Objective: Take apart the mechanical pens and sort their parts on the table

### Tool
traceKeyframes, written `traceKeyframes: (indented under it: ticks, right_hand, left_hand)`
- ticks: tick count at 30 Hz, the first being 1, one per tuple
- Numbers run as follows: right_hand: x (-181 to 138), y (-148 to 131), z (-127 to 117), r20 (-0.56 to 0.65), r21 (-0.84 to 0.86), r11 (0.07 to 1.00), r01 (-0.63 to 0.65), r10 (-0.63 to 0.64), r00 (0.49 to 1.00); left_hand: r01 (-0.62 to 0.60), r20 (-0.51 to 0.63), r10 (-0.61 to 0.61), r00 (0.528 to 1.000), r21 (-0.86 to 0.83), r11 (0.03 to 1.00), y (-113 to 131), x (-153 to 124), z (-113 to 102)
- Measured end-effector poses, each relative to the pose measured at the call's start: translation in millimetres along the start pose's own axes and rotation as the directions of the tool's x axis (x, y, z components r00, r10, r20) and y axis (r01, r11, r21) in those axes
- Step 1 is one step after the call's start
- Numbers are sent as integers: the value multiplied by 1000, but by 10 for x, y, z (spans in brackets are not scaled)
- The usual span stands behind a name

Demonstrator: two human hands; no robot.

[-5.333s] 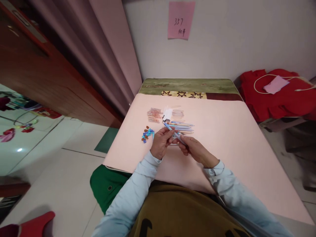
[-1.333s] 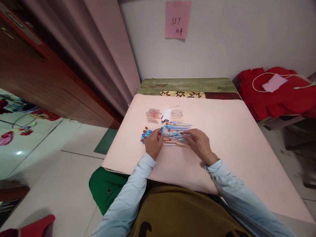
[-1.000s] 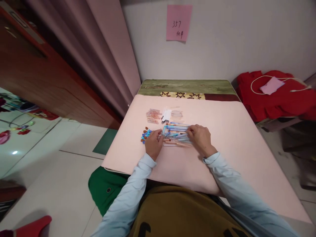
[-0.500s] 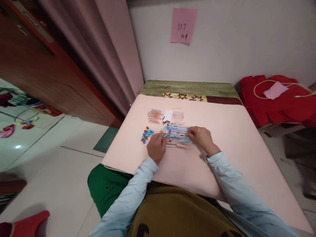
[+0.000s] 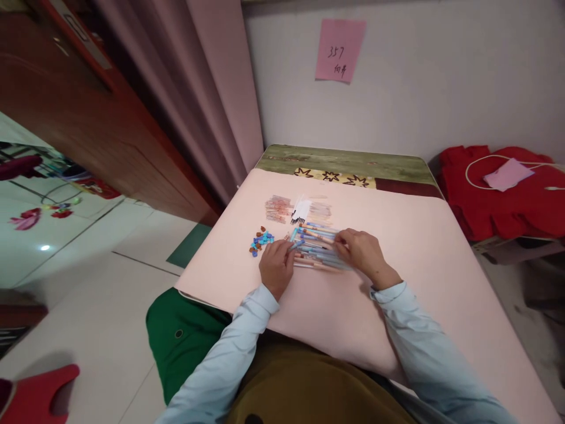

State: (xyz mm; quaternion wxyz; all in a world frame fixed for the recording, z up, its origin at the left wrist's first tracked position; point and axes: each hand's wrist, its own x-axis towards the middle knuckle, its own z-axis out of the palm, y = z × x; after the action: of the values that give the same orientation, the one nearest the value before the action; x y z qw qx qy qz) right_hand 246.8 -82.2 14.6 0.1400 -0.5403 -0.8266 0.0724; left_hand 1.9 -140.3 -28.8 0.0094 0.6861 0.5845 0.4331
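Pens [image 5: 318, 252]: one loose row, between our hands. Left hand [image 5: 276, 268]: curled at their left ends, grip unclear. Right hand [image 5: 362, 252]: bent over opposite ends, grip unclear. We favour light, even pressure.

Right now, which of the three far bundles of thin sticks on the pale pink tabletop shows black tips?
The middle, white bundle of thin sticks; the reddish translucent bundle left and pale beige bundle right show none.
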Motion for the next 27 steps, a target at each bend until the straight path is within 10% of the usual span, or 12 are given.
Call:
traceKeyframes:
  ticks: [4, 8, 11, 24, 27]
  right_hand:
    - [-23, 6, 54, -56, 524, 849, -71, 118, 991]
    - [-3, -181, 124, 46, 896, 435, -84, 96, 994]
    - [-5, -327, 110, 130, 948, 290, -133, 32, 991]
    - [-89, -445, 74, 565, 766, -168, -620, -282, 775]
    - [-98, -495, 116, 554, 784, -167, -598, -249, 795]
  left_hand:
    - [273, 33, -280, 960, -354, 895, 110, 86, 17]
    - [575, 409, -447, 795, -744, 342, 323, 246, 107]
    - [601, 497, -445, 745, -789, 124, 432, 360, 144]
    - [609, 566, -387, 728, -793, -15, 576, 465, 40]
    - [603, 540, -419, 730, -798, 22, 595, 469, 29]
